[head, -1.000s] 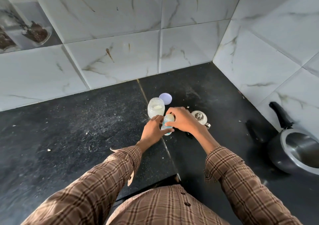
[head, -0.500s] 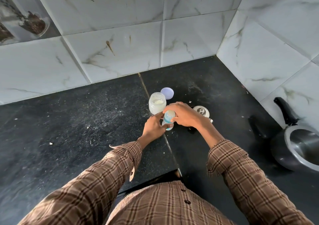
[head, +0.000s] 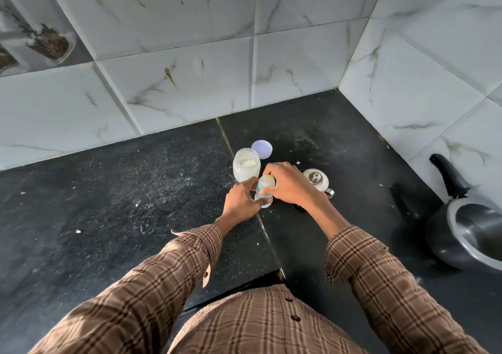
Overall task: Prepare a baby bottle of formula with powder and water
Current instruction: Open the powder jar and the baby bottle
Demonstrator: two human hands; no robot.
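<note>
- Baby bottle, small clear plastic one with pale blue print and a domed translucent cap (head: pixel 264 190): stands upright on the black speckled stone counter (head: pixel 122 198), right on the seam between two slabs, just in front of the person.
- Left hand (head: pixel 240 200): fingers wrapped round the lower body of the bottle from the left side, clamped on it, bracing it on the counter.
- Right hand (head: pixel 288 184): comes over from the right, fingers curled on the domed top and collar, gripping it; looks like a twisting hold, direction not readable.
- Key relation: bottle's long axis is vertical, base on the counter, top toward the camera; left hand low on it, right hand high, both touching, so neither has to reach.
- Likely step: cap being screwed or unscrewed; cannot tell which. Contents of the bottle hidden by the fingers.
- Open clear glass jar of white powder (head: pixel 246 166): just behind the bottle, near the left fingertips, not touching as far as can be seen.
- Round pale lilac lid (head: pixel 261 149): lies flat behind the jar, beside it.
- Small steel kettle with knobbed lid (head: pixel 316 181): just right of the right hand, partly hidden by the wrist.
- Dark pressure cooker with black handle (head: pixel 472 226): well apart at the right edge.
- Risk, judged: a twist with a loose base grip could knock the jar.
</note>
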